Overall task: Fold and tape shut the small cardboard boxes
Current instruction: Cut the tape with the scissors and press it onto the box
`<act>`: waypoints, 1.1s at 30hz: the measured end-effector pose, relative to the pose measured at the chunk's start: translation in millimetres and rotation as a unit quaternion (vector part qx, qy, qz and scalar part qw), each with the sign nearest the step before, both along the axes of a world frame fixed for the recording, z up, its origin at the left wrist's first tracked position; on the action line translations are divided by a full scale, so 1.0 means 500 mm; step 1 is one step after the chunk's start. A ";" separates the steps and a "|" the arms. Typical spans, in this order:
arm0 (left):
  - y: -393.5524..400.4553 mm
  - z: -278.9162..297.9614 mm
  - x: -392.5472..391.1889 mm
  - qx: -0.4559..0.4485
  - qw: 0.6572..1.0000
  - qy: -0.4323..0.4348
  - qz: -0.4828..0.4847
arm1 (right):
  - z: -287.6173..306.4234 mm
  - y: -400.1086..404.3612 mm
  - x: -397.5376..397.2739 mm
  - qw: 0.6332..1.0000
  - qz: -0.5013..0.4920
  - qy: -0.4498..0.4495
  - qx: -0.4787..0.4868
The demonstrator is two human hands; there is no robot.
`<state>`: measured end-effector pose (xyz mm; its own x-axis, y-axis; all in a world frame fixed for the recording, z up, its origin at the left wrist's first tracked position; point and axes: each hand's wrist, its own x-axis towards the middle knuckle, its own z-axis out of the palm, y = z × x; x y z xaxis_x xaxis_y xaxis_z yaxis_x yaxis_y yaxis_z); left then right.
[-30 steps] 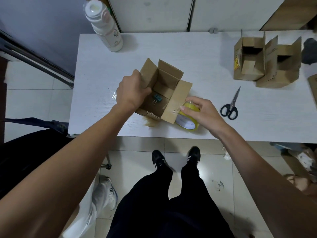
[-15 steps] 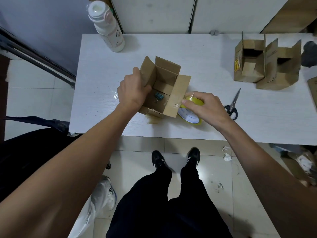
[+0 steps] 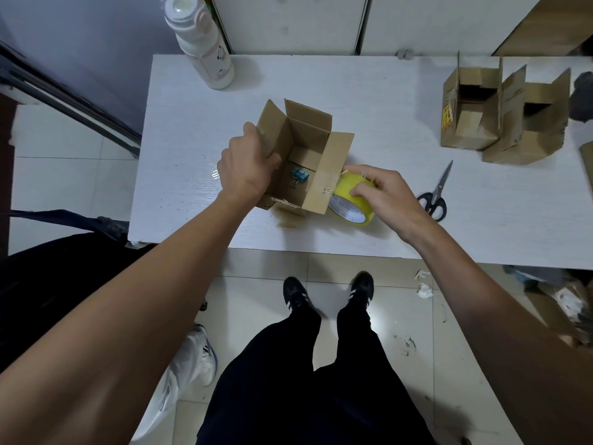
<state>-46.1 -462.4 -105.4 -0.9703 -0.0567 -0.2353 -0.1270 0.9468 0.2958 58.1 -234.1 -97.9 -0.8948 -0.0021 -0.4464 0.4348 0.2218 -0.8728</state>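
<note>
Right hand (image 3: 382, 191) shifted atop tape roll (image 3: 351, 200), fingers curled gripping it, left hand (image 3: 248, 165) clasping open box (image 3: 308, 155) wall

On the worktop (image 3: 385, 101), the tape roll (image 3: 351, 200) touches the box (image 3: 305, 155) on its right; scissors (image 3: 436, 194) further right, bottle (image 3: 205, 46) behind-left.

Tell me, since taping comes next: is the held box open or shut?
Open: the box flaps stand up, showing a binder clip inside.
</note>
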 end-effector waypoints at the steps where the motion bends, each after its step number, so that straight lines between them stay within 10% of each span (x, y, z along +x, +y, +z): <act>1: 0.000 0.000 0.000 0.002 1.000 -0.002 -0.002 | -0.002 0.002 -0.001 1.000 0.004 -0.004 -0.007; 13: -0.094 0.023 -0.059 0.025 0.999 0.010 0.044 | -0.039 0.152 0.052 0.983 -0.095 -0.076 -0.140; 24: -0.086 0.037 -0.096 0.040 0.987 -0.025 -0.151 | -0.035 0.150 0.052 0.955 -0.260 -0.138 0.033; 33: -0.116 0.063 0.004 0.152 0.988 0.000 -0.041 | -0.036 0.160 0.035 0.938 -0.306 -0.162 0.027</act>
